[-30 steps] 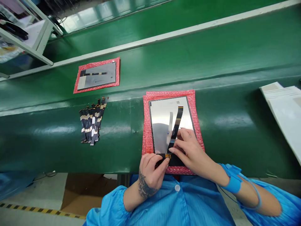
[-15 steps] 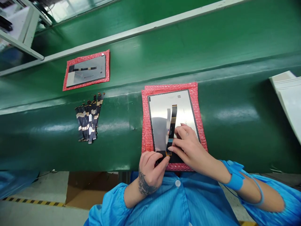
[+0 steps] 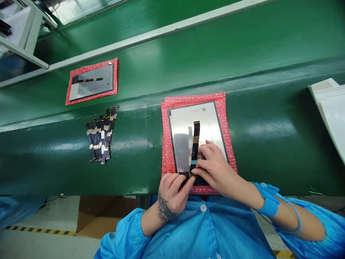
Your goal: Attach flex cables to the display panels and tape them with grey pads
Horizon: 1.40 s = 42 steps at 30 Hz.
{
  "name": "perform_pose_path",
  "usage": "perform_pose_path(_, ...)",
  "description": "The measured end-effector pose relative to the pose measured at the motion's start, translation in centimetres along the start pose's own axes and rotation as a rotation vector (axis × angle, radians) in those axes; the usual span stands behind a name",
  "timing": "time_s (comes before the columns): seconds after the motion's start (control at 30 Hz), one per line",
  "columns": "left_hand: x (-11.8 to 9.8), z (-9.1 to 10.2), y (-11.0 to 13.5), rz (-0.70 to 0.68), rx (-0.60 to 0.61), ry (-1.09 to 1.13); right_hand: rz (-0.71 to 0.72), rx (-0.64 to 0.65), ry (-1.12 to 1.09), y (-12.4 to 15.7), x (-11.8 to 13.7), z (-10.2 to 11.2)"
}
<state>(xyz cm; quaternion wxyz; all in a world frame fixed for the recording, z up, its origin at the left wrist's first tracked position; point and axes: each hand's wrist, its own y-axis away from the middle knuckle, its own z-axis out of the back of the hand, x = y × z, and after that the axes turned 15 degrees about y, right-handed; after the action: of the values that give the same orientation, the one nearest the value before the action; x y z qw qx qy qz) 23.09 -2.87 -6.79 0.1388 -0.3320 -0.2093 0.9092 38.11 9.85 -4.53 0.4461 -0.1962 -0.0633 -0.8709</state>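
Note:
A silver display panel point(image 3: 207, 120) lies on a red bubble-wrap sheet point(image 3: 221, 124) at the near edge of the green bench. A black flex cable strip point(image 3: 195, 138) with gold bands runs up the panel's middle. My right hand point(image 3: 214, 167) pinches the strip's lower end, fingers pressed on the panel. My left hand point(image 3: 172, 190), fingers curled, grips the panel's near edge right beside the strip's connector end.
A pile of several loose flex strips point(image 3: 101, 135) lies to the left. Further back left, a second panel point(image 3: 91, 82) with a strip sits on red bubble wrap. White sheets point(image 3: 330, 111) are stacked at the right edge. A cardboard box point(image 3: 101, 212) stands on the floor.
The strip has swung from leaning right to nearly upright along the panel's middle. Both hands stayed at its lower end.

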Motion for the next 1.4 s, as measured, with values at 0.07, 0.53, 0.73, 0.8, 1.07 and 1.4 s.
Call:
perform_pose_path(0.07,0.1,0.0,0.1,-0.031,0.007,-0.031,0.003,0.001,0.004,-0.1,0.0,0.1)
perform_pose_path(0.53,-0.6,0.1,-0.7,0.074,0.004,-0.050,-0.309,-0.265,0.173,0.4,0.4,-0.6)
perform_pose_path(0.73,0.1,1.5,-1.3,0.105,0.110,0.039,-0.529,-0.441,0.283,3.7,-3.5,1.9)
perform_pose_path(0.8,0.5,2.1,-1.5,0.026,0.150,-0.008,-0.579,-0.465,0.241,7.5,-5.6,3.7)
perform_pose_path(1.07,-2.9,-0.4,-9.3,-0.285,0.340,0.196,-1.165,-0.532,0.338,25.2,-12.0,9.1)
perform_pose_path(1.4,-14.8,-13.6,-16.9,-0.367,0.785,0.688,-1.087,-0.414,0.434,27.5,-14.7,10.4)
